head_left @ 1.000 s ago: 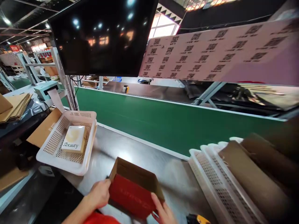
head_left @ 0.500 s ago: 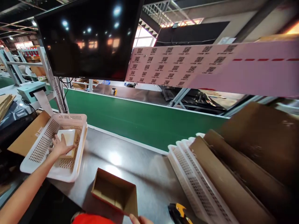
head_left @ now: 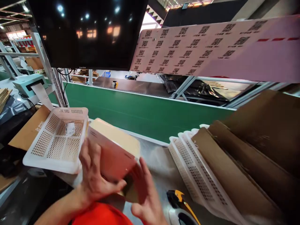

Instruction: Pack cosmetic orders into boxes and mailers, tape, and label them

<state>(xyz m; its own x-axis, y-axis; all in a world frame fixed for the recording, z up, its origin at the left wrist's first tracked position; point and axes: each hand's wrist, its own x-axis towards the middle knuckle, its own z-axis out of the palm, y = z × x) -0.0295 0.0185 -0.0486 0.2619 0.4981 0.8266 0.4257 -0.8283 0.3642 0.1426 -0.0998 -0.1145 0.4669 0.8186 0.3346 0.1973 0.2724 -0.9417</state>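
from my end of the feed, the main change was at the white basket [head_left: 52, 140]: the pale box [head_left: 114, 134] had come out of it, and only a small labelled packet [head_left: 70, 128] lay on its lattice floor. the box was up at the hands now, just right of the basket, tilted, with its cream side upward and a glossy, reddish face toward me.

i saw the left hand [head_left: 96, 175] laid against that face, fingers spread and thumb reaching along the lower edge. the right hand [head_left: 148, 200] was at the other end, thumb well apart from the fingers, beside the open brown carton [head_left: 132, 187]. blur and overlap hid the contacts, so i could not tell whether either grip was really pinching anything. the carton sat under and partly behind the box, its inside dark; i could not make out whether any of the box was within it.

i judged that the work had moved on from fetching to handling box and carton together, with the angle between them mattering most.

on the bench [head_left: 159, 165], a black-and-yellow tool [head_left: 179, 197] lay near the right hand, beside the slanted white baskets [head_left: 194, 168] and brown cardboard [head_left: 225, 168]. the green belt [head_left: 140, 109] ran behind.
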